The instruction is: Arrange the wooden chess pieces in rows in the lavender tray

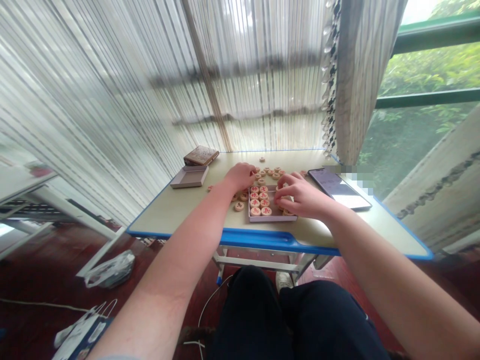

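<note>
Blue-edged desk by curtained window; tray mid-desk, squared to near edge, long axis unclear; left hand curled on loose pieces beyond, right hand curled over packed pieces, grips hidden

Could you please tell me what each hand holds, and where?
Cannot tell: left hand covers loose chess pieces; right hand rests on packed pieces in the tray.

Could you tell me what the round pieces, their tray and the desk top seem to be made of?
The round pieces look like pale smooth wood: tan discs with red marks. Their tray seems thin card or plastic, with a pale matte rim; I cannot tell which. The desk top looks like smooth beige laminate with a blue, probably plastic, edge.
</note>
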A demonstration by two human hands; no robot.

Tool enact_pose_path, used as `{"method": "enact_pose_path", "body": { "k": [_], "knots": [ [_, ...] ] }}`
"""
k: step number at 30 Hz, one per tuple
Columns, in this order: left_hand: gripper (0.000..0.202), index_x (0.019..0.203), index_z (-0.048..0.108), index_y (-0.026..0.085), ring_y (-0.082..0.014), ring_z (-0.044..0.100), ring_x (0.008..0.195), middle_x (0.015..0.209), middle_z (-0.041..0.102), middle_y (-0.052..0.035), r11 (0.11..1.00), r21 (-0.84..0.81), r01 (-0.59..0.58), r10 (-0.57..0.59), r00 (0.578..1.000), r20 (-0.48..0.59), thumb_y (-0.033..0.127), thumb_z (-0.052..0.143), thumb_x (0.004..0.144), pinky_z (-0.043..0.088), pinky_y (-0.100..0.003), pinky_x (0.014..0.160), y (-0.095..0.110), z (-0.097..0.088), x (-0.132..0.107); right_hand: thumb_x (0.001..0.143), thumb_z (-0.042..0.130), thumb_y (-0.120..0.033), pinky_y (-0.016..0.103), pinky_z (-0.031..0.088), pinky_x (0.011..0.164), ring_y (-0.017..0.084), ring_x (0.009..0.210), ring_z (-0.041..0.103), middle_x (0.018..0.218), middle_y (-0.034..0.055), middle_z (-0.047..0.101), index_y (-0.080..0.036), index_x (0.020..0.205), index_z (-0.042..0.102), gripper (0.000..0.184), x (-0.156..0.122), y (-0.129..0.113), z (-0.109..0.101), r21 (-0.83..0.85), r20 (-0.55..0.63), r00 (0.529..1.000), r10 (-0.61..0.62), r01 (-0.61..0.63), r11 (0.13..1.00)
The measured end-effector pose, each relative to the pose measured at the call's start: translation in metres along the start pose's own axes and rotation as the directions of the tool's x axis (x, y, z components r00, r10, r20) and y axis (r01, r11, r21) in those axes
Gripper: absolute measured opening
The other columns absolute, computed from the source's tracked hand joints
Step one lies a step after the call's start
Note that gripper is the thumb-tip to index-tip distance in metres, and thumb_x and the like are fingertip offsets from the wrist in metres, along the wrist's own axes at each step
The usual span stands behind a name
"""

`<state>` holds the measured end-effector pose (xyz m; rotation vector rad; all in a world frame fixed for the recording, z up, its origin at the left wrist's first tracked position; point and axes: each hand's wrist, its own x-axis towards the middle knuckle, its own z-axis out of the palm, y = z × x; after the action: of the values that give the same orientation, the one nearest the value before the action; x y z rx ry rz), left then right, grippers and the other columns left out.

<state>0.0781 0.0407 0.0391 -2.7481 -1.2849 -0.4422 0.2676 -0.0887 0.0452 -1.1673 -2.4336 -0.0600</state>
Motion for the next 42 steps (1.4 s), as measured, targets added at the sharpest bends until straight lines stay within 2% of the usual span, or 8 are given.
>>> {"method": "enact_pose_path", "body": {
  "k": [5, 17, 21, 27, 29, 33, 37, 42],
  "knots": [
    [0.033, 0.103, 0.065, 0.019, -0.0200, 0.057, 0.098, 0.102, 0.065, -0.0073, 1.000, 0.004, 0.022, -0.022, 1.000, 0.007, 0.033, 0.044, 0.081, 0.043, -0.030, 0.088, 0.001, -0.001, -0.001, 0.082, 0.047, -0.023, 0.038, 0.033, 0.084, 0.020, 0.086, 0.045, 0.082, 0.0074, 0.056, -0.020, 0.064, 0.068, 0.028, 0.003, -0.003, 0.001, -0.046, 0.083, 0.992, -0.100, 0.104, 0.993],
    [0.034, 0.105, 0.064, 0.021, -0.0183, 0.056, 0.099, 0.105, 0.064, -0.0056, 0.999, -0.014, 0.037, -0.037, 0.999, 0.005, 0.034, 0.044, 0.081, 0.042, -0.029, 0.089, -0.001, -0.001, -0.001, 0.083, 0.047, -0.029, 0.038, 0.034, 0.083, 0.021, 0.088, 0.046, 0.086, 0.0088, 0.057, -0.019, 0.072, 0.070, 0.028, 0.003, -0.003, 0.000, -0.011, 0.050, 0.997, -0.058, 0.058, 0.998],
    [0.035, 0.105, 0.064, 0.020, -0.0193, 0.056, 0.097, 0.104, 0.064, -0.0077, 0.999, -0.027, 0.037, -0.037, 0.999, -0.014, 0.037, 0.043, 0.082, 0.043, -0.030, 0.088, -0.004, -0.001, -0.001, 0.081, 0.049, -0.032, 0.037, 0.036, 0.083, 0.022, 0.090, 0.046, 0.090, 0.0085, 0.056, -0.020, 0.080, 0.070, 0.025, 0.001, 0.005, 0.000, -0.002, -0.098, 0.991, 0.095, -0.096, 0.995],
    [0.033, 0.103, 0.066, 0.021, -0.0197, 0.058, 0.094, 0.104, 0.065, -0.0079, 0.994, -0.034, 0.106, -0.104, 0.992, 0.073, 0.031, 0.044, 0.080, 0.044, -0.030, 0.086, -0.007, -0.003, -0.002, 0.082, 0.044, -0.035, 0.039, 0.036, 0.087, 0.023, 0.092, 0.048, 0.092, 0.0078, 0.056, -0.021, 0.089, 0.068, 0.028, -0.001, 0.027, 0.009, 0.011, -0.281, 0.887, 0.367, -0.380, 0.925],
    [0.033, 0.105, 0.065, 0.021, -0.0187, 0.059, 0.093, 0.104, 0.066, -0.0067, 0.990, -0.062, 0.126, -0.119, 0.987, 0.109, 0.027, 0.044, 0.080, 0.044, -0.028, 0.085, -0.007, -0.004, -0.002, 0.083, 0.043, -0.035, 0.036, 0.037, 0.086, 0.022, 0.093, 0.050, 0.095, 0.0077, 0.057, -0.020, 0.094, 0.066, 0.029, -0.001, 0.032, 0.014, 0.059, -0.267, 0.862, 0.432, -0.433, 0.900],
    [0.037, 0.110, 0.063, 0.020, -0.0179, 0.059, 0.097, 0.107, 0.066, -0.0056, 0.980, -0.117, 0.159, -0.153, 0.987, 0.059, 0.020, 0.043, 0.080, 0.044, -0.027, 0.087, -0.009, -0.005, 0.000, 0.084, 0.040, -0.031, 0.031, 0.039, 0.085, 0.020, 0.094, 0.053, 0.098, 0.0085, 0.059, -0.018, 0.096, 0.064, 0.030, -0.001, 0.037, 0.022, 0.086, -0.210, 0.838, 0.503, -0.497, 0.864],
    [0.036, 0.105, 0.066, 0.020, -0.0163, 0.061, 0.092, 0.101, 0.068, -0.0043, 0.964, -0.185, 0.190, -0.186, 0.982, 0.043, 0.014, 0.043, 0.078, 0.046, -0.026, 0.084, -0.013, -0.006, 0.001, 0.080, 0.040, -0.021, 0.030, 0.039, 0.086, 0.021, 0.094, 0.054, 0.097, 0.0092, 0.061, -0.017, 0.094, 0.065, 0.029, -0.002, 0.042, 0.023, 0.037, -0.249, 0.807, 0.536, -0.545, 0.838],
    [0.029, 0.101, 0.066, 0.019, -0.0146, 0.062, 0.085, 0.101, 0.068, -0.0037, 0.846, -0.471, 0.249, -0.195, 0.968, 0.161, 0.021, 0.050, 0.076, 0.049, -0.024, 0.070, -0.011, -0.018, -0.004, 0.073, 0.043, -0.015, 0.030, 0.040, 0.087, 0.022, 0.096, 0.056, 0.099, 0.0099, 0.063, -0.016, 0.093, 0.066, 0.030, -0.004, 0.049, 0.026, 0.014, -0.217, 0.776, 0.592, -0.604, 0.797]
  ]
}}
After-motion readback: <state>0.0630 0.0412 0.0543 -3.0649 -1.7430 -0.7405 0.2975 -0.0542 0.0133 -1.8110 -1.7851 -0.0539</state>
